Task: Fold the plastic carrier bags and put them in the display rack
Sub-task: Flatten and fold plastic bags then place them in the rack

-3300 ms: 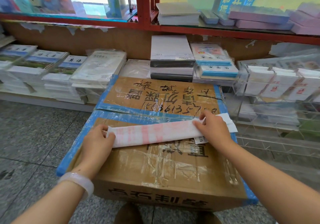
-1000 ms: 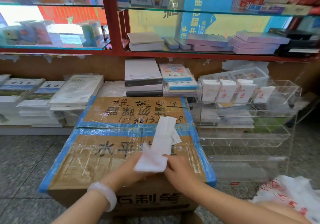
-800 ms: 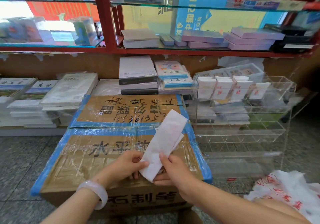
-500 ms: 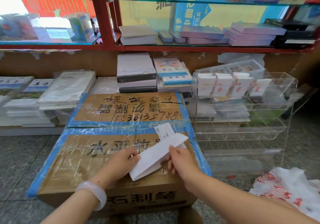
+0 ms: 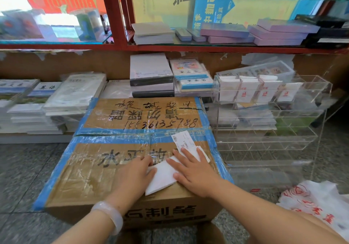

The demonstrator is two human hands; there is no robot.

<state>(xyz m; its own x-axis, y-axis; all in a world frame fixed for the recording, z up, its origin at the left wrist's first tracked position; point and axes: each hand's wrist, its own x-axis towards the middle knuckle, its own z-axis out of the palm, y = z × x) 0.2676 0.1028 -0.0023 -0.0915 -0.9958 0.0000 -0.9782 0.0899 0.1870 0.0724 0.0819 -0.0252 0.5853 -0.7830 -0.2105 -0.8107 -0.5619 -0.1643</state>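
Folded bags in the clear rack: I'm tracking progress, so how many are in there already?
4, side by side in the top row of the display rack: first, second, third, fourth. More may be hidden behind them; the lower rows are unclear through the plastic.

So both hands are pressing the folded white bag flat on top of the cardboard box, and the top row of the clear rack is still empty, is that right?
Not quite. The head view shows the clear rack's top row already holds several folded bags. The rest stands: the left hand and right hand press the folded white bag flat on the cardboard box.
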